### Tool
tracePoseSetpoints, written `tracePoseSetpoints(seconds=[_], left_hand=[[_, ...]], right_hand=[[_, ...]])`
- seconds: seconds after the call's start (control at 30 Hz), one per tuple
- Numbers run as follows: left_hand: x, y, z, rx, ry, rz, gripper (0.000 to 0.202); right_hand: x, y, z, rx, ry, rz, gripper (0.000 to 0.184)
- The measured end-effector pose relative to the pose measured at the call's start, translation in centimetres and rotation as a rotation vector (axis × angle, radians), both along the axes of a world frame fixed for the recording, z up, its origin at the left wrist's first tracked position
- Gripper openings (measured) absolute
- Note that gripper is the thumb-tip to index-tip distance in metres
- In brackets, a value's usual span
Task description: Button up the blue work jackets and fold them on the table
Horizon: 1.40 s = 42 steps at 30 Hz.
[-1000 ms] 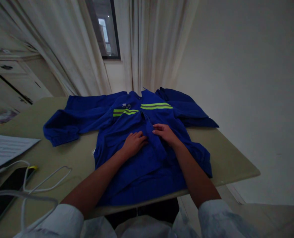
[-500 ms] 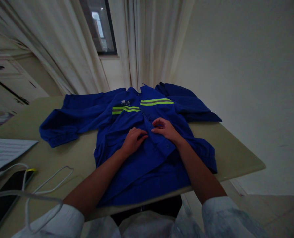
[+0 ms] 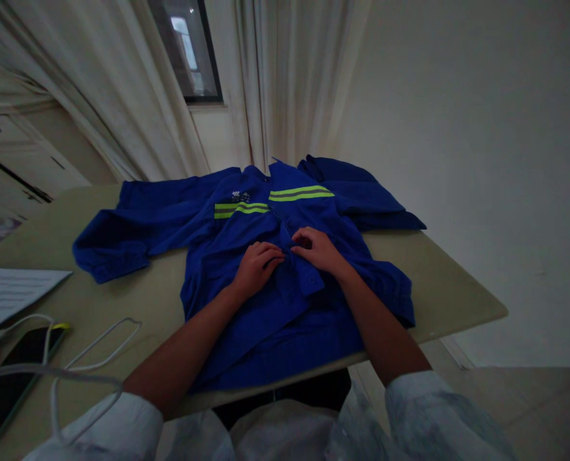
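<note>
A blue work jacket [image 3: 246, 326] with yellow-green and grey stripes across the chest lies front up, its sleeves spread to both sides. My left hand [image 3: 259, 264] has its fingers bent together at the front opening, gripping the cloth edge. Facing it, my right hand [image 3: 316, 248] pinches the other front edge between thumb and fingers. The fingertips of both hands are only a little apart. A round button [image 3: 312, 280] shows on the loose flap below my right hand. What lies directly under the fingertips is hidden.
The jacket rests on a greenish-beige table [image 3: 451, 282]. On the left are a printed sheet [image 3: 16, 291], a dark phone [image 3: 13, 384] and a looped white cable [image 3: 107, 358]. Curtains [image 3: 294, 83] hang behind the table, and a cabinet [image 3: 30, 160] stands at far left.
The flap edge by my right hand has shifted left, toward my left hand, and its lower corner with the button has moved with it. The whole view has moved slightly.
</note>
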<state>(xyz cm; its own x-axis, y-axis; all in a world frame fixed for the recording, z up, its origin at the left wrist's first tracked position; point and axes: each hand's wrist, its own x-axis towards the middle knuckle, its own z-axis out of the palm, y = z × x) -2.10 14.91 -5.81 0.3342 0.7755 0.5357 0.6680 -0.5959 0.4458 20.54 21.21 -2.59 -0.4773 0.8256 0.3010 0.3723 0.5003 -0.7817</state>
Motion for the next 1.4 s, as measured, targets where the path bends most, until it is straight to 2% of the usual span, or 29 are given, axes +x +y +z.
tracePoseSetpoints(seconds=[0.13,0.37,0.67,0.87,1.07,1.4], left_hand=[[0.0,0.0,-0.4,-0.003,-0.016,-0.026,0.019],[0.3,0.0,-0.6,-0.108,-0.083,0.078,0.007],[0.5,-0.2,-0.3,-0.117,-0.135,0.084,0.004],[0.5,-0.2,-0.2,-0.083,-0.134,0.058,0.003],[0.5,-0.1,-0.5,-0.093,-0.158,0.101,0.0],[0.2,0.1,-0.6,-0.111,-0.16,0.056,0.005]], right_hand=[[-0.2,-0.6,0.5,0.094,-0.071,0.07,0.015],[-0.5,-1.1,0.6,0.074,-0.099,0.174,0.017],[-1.1,-1.6,0.9,0.203,-0.25,0.146,0.016],[-1.3,-2.0,0.8,0.265,-0.378,0.079,0.007],[-1.7,-2.5,0.9,0.351,-0.486,0.07,0.005],[-2.1,-2.8,1.0,0.324,-0.543,0.044,0.01]])
